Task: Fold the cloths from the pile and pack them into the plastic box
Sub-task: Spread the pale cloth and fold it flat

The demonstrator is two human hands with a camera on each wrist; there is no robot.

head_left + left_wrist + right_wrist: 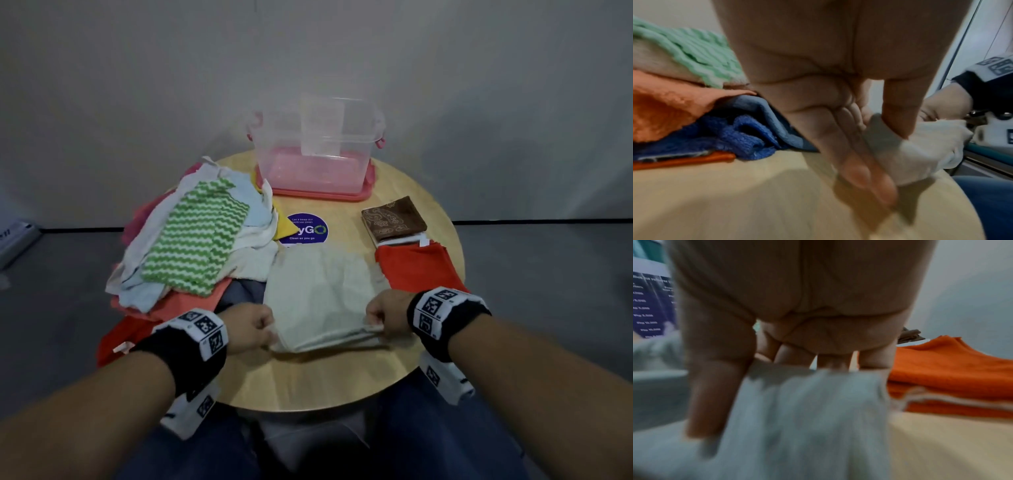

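Both hands, left hand (252, 327) and right hand (387, 317), on pale cloth (322, 294) corners.

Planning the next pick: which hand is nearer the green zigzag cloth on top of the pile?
Left. The left hand pinches the near left corner of the pale cloth, just below the green zigzag cloth. The right hand pinches the opposite corner, farther away.

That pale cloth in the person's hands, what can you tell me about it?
The pale cloth is a soft, greyish-white fabric lying on the round wooden table. The left hand and right hand each pinch a near corner, its near edge lifted and doubled. Its far edge overlaps the blue sticker.
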